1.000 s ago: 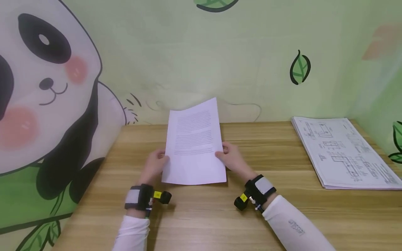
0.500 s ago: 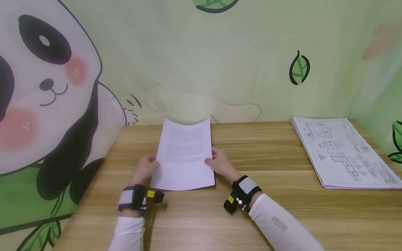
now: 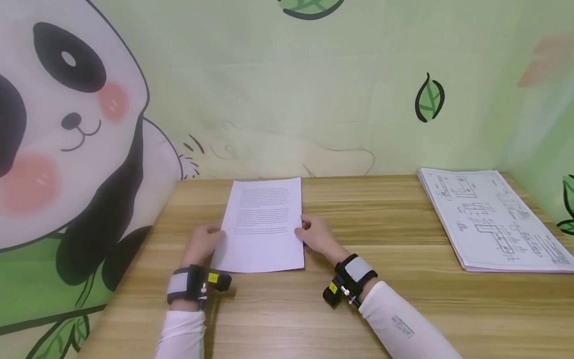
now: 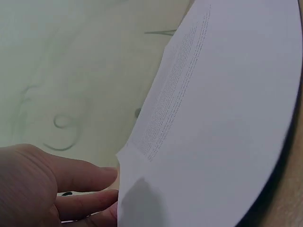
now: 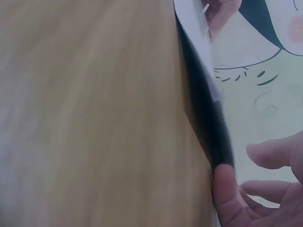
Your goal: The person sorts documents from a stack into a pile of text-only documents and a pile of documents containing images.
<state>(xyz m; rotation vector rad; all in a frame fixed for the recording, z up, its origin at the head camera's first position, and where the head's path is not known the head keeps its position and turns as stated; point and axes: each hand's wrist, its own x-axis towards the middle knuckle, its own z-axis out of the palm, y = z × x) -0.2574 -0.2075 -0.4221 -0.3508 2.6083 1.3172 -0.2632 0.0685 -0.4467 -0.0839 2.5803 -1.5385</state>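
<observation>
A white printed sheet of paper [image 3: 260, 219] lies upright on the wooden table, its far edge near the table's back. My left hand [image 3: 202, 244] pinches its left edge, thumb at the margin. Across from it my right hand [image 3: 318, 237] pinches the right edge, with the thumb tip overlapping the paper. In the left wrist view my left fingers [image 4: 90, 175] meet the side of the sheet [image 4: 236, 104], and the part beyond the edge is hidden. The right wrist view shows my right thumb [image 5: 225, 184] at the sheet's dark, shadowed edge, other fingers behind it.
A thick pile of papers with line drawings [image 3: 493, 219] lies at the right of the table [image 3: 278, 319]. Behind stands a pale green backdrop [image 3: 314, 99] with a panda and leaves. Each wrist wears a strapped camera.
Both hands have brought the sheet down and leftward; its raised, curved far end has dropped flat toward the tabletop. The pile at the right has stayed put.
</observation>
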